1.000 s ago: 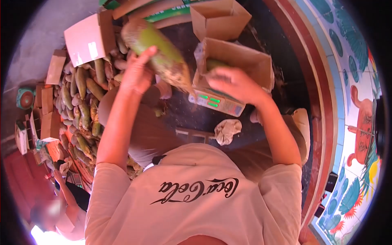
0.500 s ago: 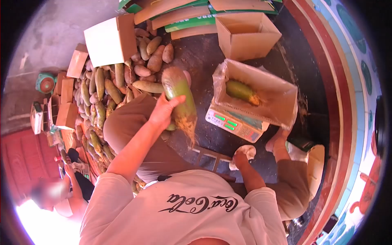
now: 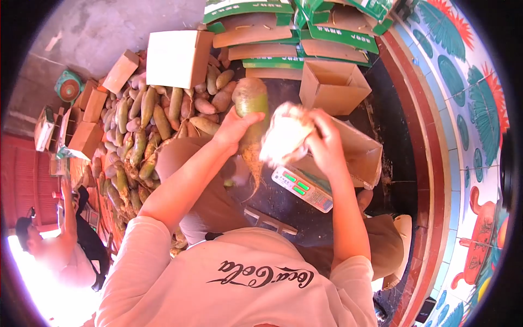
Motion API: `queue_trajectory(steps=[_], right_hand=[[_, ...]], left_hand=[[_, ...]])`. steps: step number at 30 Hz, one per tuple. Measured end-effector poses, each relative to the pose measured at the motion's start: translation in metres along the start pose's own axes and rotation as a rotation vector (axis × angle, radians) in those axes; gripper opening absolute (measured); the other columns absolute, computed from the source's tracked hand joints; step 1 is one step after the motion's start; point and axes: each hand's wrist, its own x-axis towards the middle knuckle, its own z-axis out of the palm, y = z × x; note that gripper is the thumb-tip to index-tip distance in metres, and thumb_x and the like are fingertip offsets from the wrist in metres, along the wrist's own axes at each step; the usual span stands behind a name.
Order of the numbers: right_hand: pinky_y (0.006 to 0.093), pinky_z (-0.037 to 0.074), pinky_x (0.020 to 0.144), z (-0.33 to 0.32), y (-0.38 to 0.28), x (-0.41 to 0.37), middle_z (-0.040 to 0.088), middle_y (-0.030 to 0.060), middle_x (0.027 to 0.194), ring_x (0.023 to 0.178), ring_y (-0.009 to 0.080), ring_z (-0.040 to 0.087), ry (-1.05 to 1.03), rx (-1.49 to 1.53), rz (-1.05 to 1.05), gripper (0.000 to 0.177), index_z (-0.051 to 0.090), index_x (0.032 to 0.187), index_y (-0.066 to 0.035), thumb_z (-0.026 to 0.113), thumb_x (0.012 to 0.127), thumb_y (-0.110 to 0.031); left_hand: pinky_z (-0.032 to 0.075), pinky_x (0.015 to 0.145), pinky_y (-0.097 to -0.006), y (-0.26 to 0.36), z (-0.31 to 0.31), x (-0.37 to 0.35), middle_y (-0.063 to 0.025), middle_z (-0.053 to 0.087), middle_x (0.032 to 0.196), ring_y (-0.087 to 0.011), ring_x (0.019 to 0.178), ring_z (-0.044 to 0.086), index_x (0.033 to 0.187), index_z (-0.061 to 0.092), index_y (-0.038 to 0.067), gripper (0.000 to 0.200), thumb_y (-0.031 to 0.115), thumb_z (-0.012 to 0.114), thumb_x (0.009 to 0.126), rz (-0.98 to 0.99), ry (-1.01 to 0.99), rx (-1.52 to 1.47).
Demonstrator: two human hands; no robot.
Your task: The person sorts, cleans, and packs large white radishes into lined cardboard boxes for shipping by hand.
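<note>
My left hand (image 3: 235,129) is closed around a large green radish (image 3: 254,103), held upright with its thin root hanging down. A crumpled white cloth (image 3: 284,136), blurred by motion, is gripped in my right hand (image 3: 326,143) just to the right of the radish. Beneath the right forearm stands a digital scale (image 3: 302,188) with lit green displays. On it rests an open cardboard box (image 3: 366,153) with a plastic liner. My right hand and the cloth hide much of that box, and its contents cannot be made out.
A big heap of radishes (image 3: 143,122) lies at left, with a pale box (image 3: 171,59) above it. Flattened green cartons (image 3: 272,38) are stacked at the back, near an open box (image 3: 335,87). Another person (image 3: 60,245) is at lower left.
My right hand has come up from low on the right with the cloth, beside the radish. The left hand keeps its hold, now slightly farther right. The camera view has shifted.
</note>
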Motion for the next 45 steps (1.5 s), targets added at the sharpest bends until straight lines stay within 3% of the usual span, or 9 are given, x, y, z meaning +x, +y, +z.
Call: queue_trajectory(steps=[4, 14, 18, 24, 30, 34, 38, 41, 45], right_hand=[[0.0342, 0.036, 0.097, 0.035, 0.017, 0.07, 0.049, 0.0142, 0.115, 0.11, 0.0288, 0.048, 0.062, -0.252, -0.448, 0.041, 0.05, 0.111, 0.001, 0.058, 0.071, -0.006], [0.0315, 0.047, 0.08, 0.094, 0.057, 0.111, 0.062, 0.0134, 0.095, 0.089, 0.0222, 0.061, -0.006, -0.085, -0.082, 0.032, 0.056, 0.106, 0.0, 0.064, 0.078, -0.011], [0.0252, 0.047, 0.07, 0.102, 0.065, 0.127, 0.063, 0.0073, 0.086, 0.079, 0.0122, 0.06, 0.066, 0.27, 0.179, 0.02, 0.058, 0.102, 0.0, 0.052, 0.085, -0.006], [0.0338, 0.053, 0.071, 0.088, 0.133, 0.141, 0.063, 0.0098, 0.096, 0.08, 0.0203, 0.063, -0.047, 0.918, 0.683, 0.025, 0.054, 0.109, 0.001, 0.051, 0.089, -0.014], [0.036, 0.055, 0.077, 0.05, 0.079, 0.143, 0.061, 0.0145, 0.105, 0.089, 0.025, 0.064, 0.103, 0.819, 0.347, 0.029, 0.049, 0.115, -0.003, 0.05, 0.091, -0.02], [0.0351, 0.053, 0.08, 0.062, 0.012, 0.13, 0.059, 0.0127, 0.107, 0.088, 0.0248, 0.062, -0.004, 0.158, 0.276, 0.033, 0.05, 0.113, -0.006, 0.059, 0.086, -0.022], [0.0331, 0.047, 0.082, 0.102, 0.015, 0.111, 0.059, 0.0139, 0.105, 0.096, 0.0284, 0.059, -0.088, -0.719, -0.187, 0.047, 0.055, 0.109, -0.009, 0.071, 0.065, -0.015], [0.0342, 0.05, 0.074, 0.1, 0.052, 0.129, 0.063, 0.0138, 0.096, 0.084, 0.0285, 0.063, 0.091, -0.423, -0.024, 0.047, 0.056, 0.11, -0.01, 0.071, 0.066, -0.015], [0.028, 0.052, 0.068, 0.074, 0.081, 0.154, 0.063, 0.0111, 0.096, 0.078, 0.016, 0.063, 0.31, 0.555, 0.432, 0.032, 0.054, 0.109, 0.004, 0.059, 0.078, 0.004]], left_hand=[[0.042, 0.09, -0.0291, 0.014, 0.012, -0.002, -0.0057, 0.054, 0.118, -0.0134, 0.106, 0.052, 0.127, 0.043, 0.005, 0.061, 0.023, 0.072, 0.076, 0.169, -0.228, 0.023], [0.041, 0.091, -0.0304, -0.003, -0.024, 0.005, -0.0059, 0.054, 0.114, -0.0153, 0.103, 0.051, 0.126, 0.04, 0.004, 0.069, 0.016, 0.075, 0.068, 0.038, -0.178, -0.119], [0.043, 0.087, -0.031, -0.016, -0.034, 0.013, -0.0058, 0.054, 0.11, -0.0157, 0.1, 0.053, 0.12, 0.042, 0.004, 0.06, 0.01, 0.073, 0.069, 0.004, -0.09, -0.135], [0.042, 0.089, -0.0304, 0.0, -0.039, 0.008, -0.0072, 0.054, 0.108, -0.0166, 0.099, 0.052, 0.121, 0.041, 0.003, 0.063, 0.009, 0.073, 0.067, 0.164, -0.23, -0.057], [0.043, 0.088, -0.0294, 0.0, -0.042, 0.017, -0.0077, 0.054, 0.109, -0.0156, 0.1, 0.051, 0.12, 0.042, 0.002, 0.068, 0.017, 0.077, 0.063, 0.12, -0.103, -0.065], [0.044, 0.088, -0.0298, -0.025, -0.049, 0.041, -0.0119, 0.055, 0.11, -0.0172, 0.101, 0.054, 0.119, 0.043, 0.002, 0.069, 0.022, 0.079, 0.062, 0.274, -0.02, 0.263], [0.044, 0.088, -0.0361, -0.031, -0.032, 0.037, -0.017, 0.058, 0.105, -0.0288, 0.099, 0.057, 0.111, 0.046, 0.0, 0.071, 0.029, 0.079, 0.056, 0.626, 0.166, 0.615], [0.043, 0.088, -0.0388, -0.013, -0.028, 0.028, -0.0183, 0.057, 0.103, -0.0336, 0.098, 0.056, 0.111, 0.046, 0.0, 0.071, 0.028, 0.079, 0.055, 0.353, 0.282, 0.788], [0.044, 0.084, -0.042, -0.009, -0.029, 0.027, -0.0198, 0.057, 0.101, -0.0361, 0.094, 0.056, 0.113, 0.045, 0.0, 0.072, 0.026, 0.078, 0.054, 0.55, 0.32, 0.848]])
